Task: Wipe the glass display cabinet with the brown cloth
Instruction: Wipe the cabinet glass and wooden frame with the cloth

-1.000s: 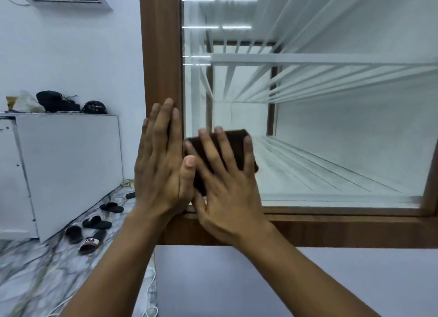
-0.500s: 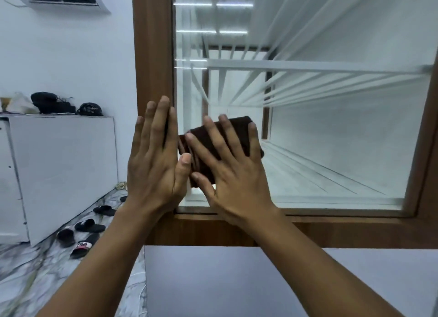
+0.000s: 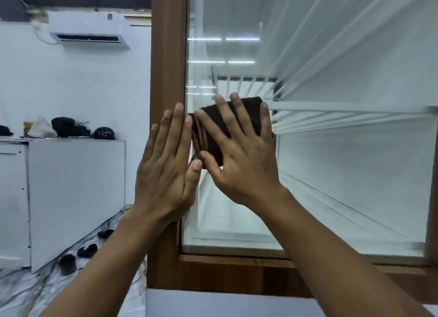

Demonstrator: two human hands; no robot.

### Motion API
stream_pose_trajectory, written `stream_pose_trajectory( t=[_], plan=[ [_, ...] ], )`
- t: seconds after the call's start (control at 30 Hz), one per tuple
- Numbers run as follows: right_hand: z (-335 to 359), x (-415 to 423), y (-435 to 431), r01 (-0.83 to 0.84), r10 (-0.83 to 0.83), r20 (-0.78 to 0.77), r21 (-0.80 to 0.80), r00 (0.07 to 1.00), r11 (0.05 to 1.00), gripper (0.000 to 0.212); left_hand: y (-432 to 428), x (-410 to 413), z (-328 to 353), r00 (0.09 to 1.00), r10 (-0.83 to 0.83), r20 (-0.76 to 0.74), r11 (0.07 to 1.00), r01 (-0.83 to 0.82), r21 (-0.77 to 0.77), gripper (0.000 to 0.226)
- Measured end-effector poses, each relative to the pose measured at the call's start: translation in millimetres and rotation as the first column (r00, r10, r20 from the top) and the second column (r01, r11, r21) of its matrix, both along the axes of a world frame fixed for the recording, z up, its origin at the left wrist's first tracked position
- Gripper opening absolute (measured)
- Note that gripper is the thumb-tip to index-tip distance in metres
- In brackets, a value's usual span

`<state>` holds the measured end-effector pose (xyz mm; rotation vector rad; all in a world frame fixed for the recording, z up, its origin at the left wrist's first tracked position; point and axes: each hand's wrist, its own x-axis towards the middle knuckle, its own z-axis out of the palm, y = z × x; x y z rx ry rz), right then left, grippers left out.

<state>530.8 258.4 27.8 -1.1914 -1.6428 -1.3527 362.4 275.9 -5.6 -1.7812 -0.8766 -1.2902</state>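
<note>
The glass display cabinet (image 3: 343, 174) fills the right of the view, with a brown wooden frame (image 3: 167, 68) and white shelves inside. A folded brown cloth (image 3: 213, 136) lies flat against the glass near the left post. My right hand (image 3: 239, 155) presses on the cloth with fingers spread, covering most of it. My left hand (image 3: 166, 165) rests flat and open against the wooden post just left of the cloth, its thumb close to my right thumb.
A white low cabinet (image 3: 75, 193) stands at the left with dark items (image 3: 68, 126) on top. Several dark sandals (image 3: 87, 249) lie on the marble floor beside it. An air conditioner (image 3: 90, 31) hangs on the wall above. A white panel (image 3: 213, 303) runs below the frame.
Both hands and the cloth have slid upward on the glass, away from the bottom frame rail. The view has tilted upward too.
</note>
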Motion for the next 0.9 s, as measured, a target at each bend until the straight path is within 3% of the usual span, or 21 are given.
stream_pose_trajectory(
  t=[0.13,0.3,0.53,0.6,0.73,0.9],
  plan=[
    [103.2,45.3,-6.2,0.013,-0.003,-0.166,0.056,0.986,0.998,0.07,1.0,10.3,87.9,1.0,-0.001,-0.023,1.0,0.0,-0.01,0.069],
    [219.5,68.7,-10.0,0.021,-0.014,-0.125,0.06,0.992,0.998,0.071,-2.6,42.0,216.7,0.997,0.029,-0.066,1.0,-0.029,-0.006,0.069],
    [356.1,159.1,-28.3,0.14,-0.091,-0.403,0.092,0.911,0.986,0.071,2.6,96.3,360.7,0.988,-0.047,-0.146,0.999,0.043,-0.032,0.066],
    [368.9,163.8,-31.2,0.138,-0.096,-0.377,0.085,0.921,0.987,0.071,0.9,114.3,377.3,0.987,-0.048,-0.153,0.999,0.046,-0.015,0.065],
    [340.3,171.8,-33.9,0.012,-0.009,-0.096,0.028,0.995,1.0,0.068,-4.1,132.5,391.1,0.996,-0.073,-0.054,0.997,0.073,-0.011,0.062],
    [368.5,228.7,-40.3,0.134,-0.087,-0.422,0.083,0.902,0.988,0.064,-4.6,138.9,393.7,0.999,-0.04,-0.019,0.999,0.04,-0.015,0.062]
  ],
)
